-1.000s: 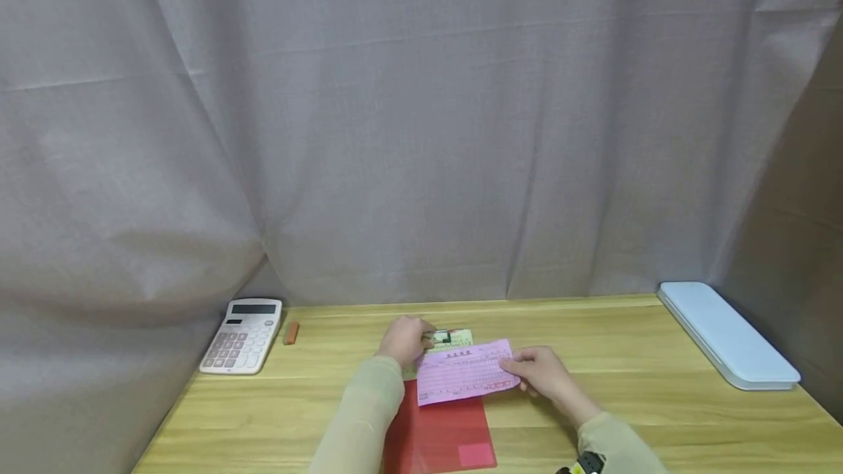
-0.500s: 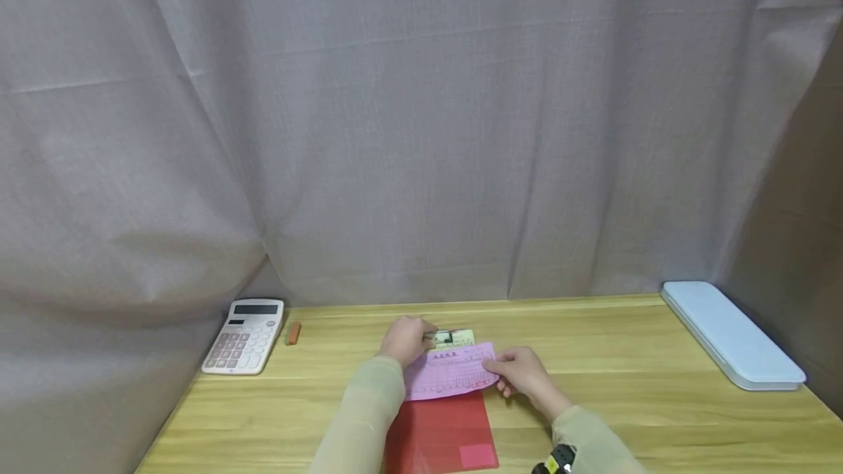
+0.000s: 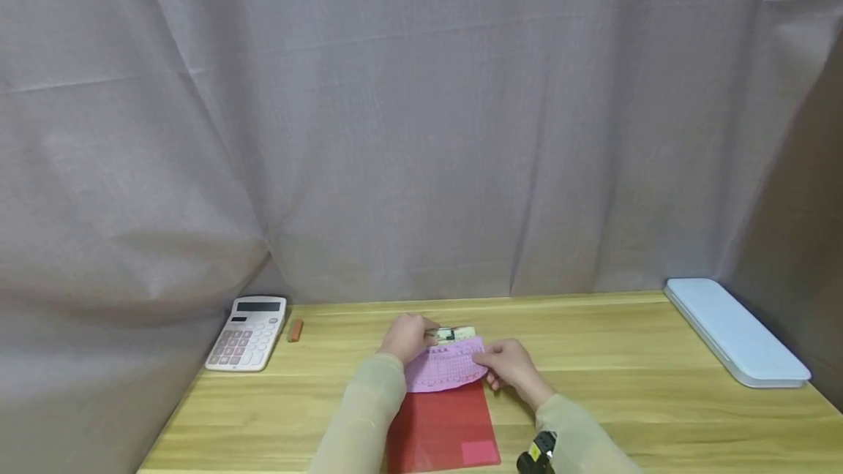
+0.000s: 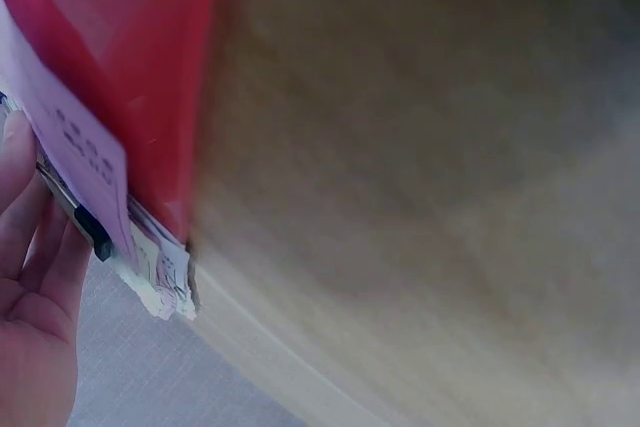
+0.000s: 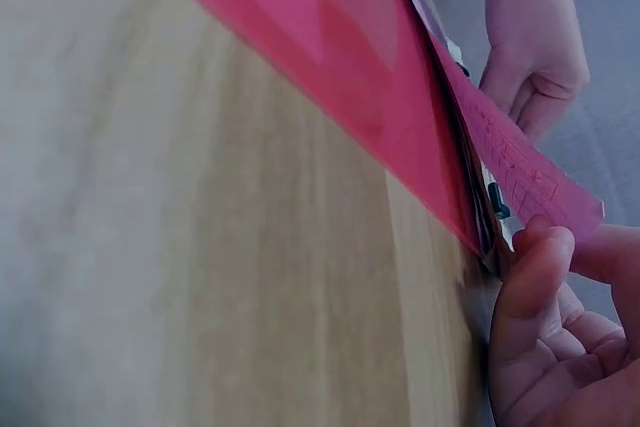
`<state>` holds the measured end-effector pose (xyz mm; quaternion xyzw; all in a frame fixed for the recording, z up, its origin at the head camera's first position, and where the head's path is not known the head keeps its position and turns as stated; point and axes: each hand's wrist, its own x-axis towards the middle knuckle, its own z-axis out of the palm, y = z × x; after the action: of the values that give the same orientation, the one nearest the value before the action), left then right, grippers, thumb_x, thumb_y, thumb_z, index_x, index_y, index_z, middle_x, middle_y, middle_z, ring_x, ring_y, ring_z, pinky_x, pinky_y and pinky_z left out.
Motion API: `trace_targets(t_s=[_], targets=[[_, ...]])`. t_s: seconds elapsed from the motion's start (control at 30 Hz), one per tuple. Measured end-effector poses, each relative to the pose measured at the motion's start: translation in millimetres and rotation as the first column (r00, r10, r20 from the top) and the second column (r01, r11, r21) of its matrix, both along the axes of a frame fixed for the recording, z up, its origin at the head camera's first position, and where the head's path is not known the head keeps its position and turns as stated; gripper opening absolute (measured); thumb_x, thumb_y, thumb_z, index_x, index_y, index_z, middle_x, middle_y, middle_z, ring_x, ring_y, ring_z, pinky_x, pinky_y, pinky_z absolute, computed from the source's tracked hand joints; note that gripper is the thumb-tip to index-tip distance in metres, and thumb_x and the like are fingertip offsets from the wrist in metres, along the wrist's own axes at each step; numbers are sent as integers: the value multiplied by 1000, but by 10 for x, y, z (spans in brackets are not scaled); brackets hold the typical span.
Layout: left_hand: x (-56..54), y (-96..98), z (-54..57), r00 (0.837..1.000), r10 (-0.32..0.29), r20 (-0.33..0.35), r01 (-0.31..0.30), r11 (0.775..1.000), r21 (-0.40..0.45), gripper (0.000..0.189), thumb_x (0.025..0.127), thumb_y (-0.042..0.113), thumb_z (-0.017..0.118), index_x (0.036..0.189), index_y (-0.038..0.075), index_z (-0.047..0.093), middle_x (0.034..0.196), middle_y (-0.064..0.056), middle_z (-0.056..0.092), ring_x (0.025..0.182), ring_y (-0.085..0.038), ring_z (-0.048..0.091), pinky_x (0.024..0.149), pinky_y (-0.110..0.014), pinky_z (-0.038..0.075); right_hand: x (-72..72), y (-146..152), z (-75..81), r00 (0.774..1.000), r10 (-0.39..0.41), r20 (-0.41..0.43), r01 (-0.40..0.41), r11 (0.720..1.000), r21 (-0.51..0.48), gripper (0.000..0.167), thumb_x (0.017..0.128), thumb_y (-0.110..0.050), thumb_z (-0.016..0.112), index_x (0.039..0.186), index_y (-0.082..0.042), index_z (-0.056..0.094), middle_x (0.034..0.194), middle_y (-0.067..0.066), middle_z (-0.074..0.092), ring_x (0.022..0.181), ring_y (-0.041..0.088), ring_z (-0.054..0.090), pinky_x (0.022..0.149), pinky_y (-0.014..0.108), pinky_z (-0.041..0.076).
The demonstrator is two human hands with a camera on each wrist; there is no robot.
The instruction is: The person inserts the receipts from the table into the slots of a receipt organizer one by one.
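A red translucent folder (image 3: 441, 430) lies on the table, with a metal clip (image 4: 95, 232) with a black end at its far edge. My left hand (image 3: 404, 337) grips this clip, thumb on one side and fingers on the other. Pale papers (image 4: 165, 272) stick out by the clip. In my right hand (image 3: 514, 368), thumb and finger pinch the right edge of a pink printed form (image 3: 444, 370). The form bows over the folder's far part, close to the clip. My left hand hides its left end in the head view.
A white calculator (image 3: 245, 335) lies at the far left, with a small orange-brown block (image 3: 296, 330) beside it. A pale blue flat case (image 3: 737, 331) rests at the far right. Behind the wooden table (image 3: 593, 328) hangs a grey curtain (image 3: 421, 130).
My right hand has moved left and slightly away from me, carrying the pink form toward the clip; the form has become more curved. The left hand has stayed at the clip.
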<state>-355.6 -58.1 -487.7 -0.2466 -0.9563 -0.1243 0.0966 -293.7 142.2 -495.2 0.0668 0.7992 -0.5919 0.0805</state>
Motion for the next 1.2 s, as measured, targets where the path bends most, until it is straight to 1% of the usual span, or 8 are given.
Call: trace_targets(t_s=[0.17, 0.33, 0.6, 0.77, 0.93, 1.03, 1.07, 1.2], targets=[[-2, 19, 1, 1000, 4, 19, -4, 1000, 8, 24, 79, 25, 76, 102, 18, 76, 93, 3, 73, 89, -18, 68, 81, -30, 53, -22, -14, 7, 1000, 13, -3, -12, 1000, 27, 14, 84, -10, 67, 80, 3, 64, 53, 2, 51, 41, 8, 46, 40, 19, 43], [-14, 25, 7, 1000, -6, 26, 6, 1000, 13, 25, 79, 24, 76, 102, 17, 75, 95, 2, 73, 90, -17, 68, 82, -29, 53, -43, -17, -6, 1000, 0, 2, 0, 999, 41, 14, 83, -10, 67, 81, 3, 64, 52, 1, 51, 40, 7, 45, 39, 18, 42], [-10, 32, 29, 1000, -8, 23, 8, 1000, -3, 31, 75, 31, 77, 103, 18, 75, 97, 3, 73, 91, -16, 68, 83, -28, 53, -53, -11, -28, 1000, -5, 7, 5, 997, 76, 14, 83, -11, 68, 80, 2, 65, 50, 0, 49, 38, 7, 43, 38, 17, 40], [-11, 39, 12, 1000, -7, -2, 7, 1000, -19, 26, 76, 31, 77, 99, 19, 76, 92, 5, 73, 87, -15, 68, 79, -28, 53, -48, -14, -13, 1000, 18, -1, -18, 994, 104, 21, 83, -18, 70, 75, 0, 63, 47, -1, 47, 37, 7, 42, 36, 17, 40], [-31, 33, -33, 999, -24, -34, 24, 1000, -21, 20, 76, 28, 77, 93, 18, 76, 85, 6, 73, 80, -13, 67, 75, -28, 53, -70, -65, -44, 998, 34, -43, -25, 981, 192, 30, 80, -28, 74, 68, -5, 60, 45, -2, 46, 34, 6, 40, 34, 17, 38], [-27, 38, -35, 998, -27, -50, 26, 999, -24, 18, 77, 25, 77, 92, 16, 76, 84, 4, 73, 79, -14, 67, 75, -29, 53, -79, -106, -55, 998, 26, -56, -12, 974, 226, 29, 77, -27, 76, 67, -6, 59, 46, -2, 47, 34, 5, 40, 33, 17, 38], [-25, 42, -35, 997, -31, -66, 29, 999, -32, 16, 77, 24, 78, 91, 16, 76, 82, 4, 72, 77, -14, 67, 74, -29, 53, -81, -118, -56, 998, 22, -60, -8, 973, 232, 28, 77, -25, 77, 67, -6, 59, 46, -2, 47, 33, 5, 41, 33, 17, 38], [-12, 65, -17, 997, -34, -74, 28, 997, -78, 7, 79, 21, 76, 83, 16, 74, 77, 4, 70, 74, -14, 66, 72, -29, 53, -86, -145, -51, 999, 11, -52, 1, 973, 229, 26, 77, -20, 77, 70, -4, 59, 48, 1, 52, 33, 5, 44, 34, 18, 42]])
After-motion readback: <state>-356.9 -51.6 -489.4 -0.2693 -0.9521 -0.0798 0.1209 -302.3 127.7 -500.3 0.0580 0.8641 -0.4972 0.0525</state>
